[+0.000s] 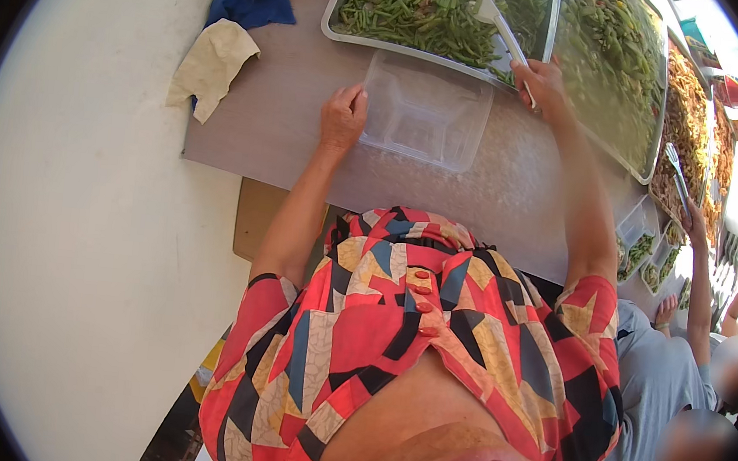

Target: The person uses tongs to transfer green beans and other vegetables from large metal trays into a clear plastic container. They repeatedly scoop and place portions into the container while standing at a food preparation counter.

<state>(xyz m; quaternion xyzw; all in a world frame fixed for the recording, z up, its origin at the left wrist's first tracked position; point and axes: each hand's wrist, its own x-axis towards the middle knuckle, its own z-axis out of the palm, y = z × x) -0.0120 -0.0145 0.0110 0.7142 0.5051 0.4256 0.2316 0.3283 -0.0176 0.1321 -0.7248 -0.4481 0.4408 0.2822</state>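
Observation:
A clear plastic food container point(422, 113) lies on the table in front of me, and no food shows in it. My left hand point(345, 116) is at its left rim, fingers curled around the edge. In my right hand point(542, 91) I grip serving tongs point(507, 38) by the handle. Their pale, broad head rests among cut green beans point(401, 9) in a large metal tray point(417, 53) just beyond the container. Some of the tray's metal bottom shows near the tongs.
Right of the bean tray stands another metal tray of green vegetables point(610, 74), then trays of orange-brown food point(682, 106). A co-worker's hand point(694, 223) holds metal tongs point(678, 178) near filled containers point(637, 251). Beige point(216, 62) and blue cloths point(250, 3) lie at the table's point(273, 117) left edge.

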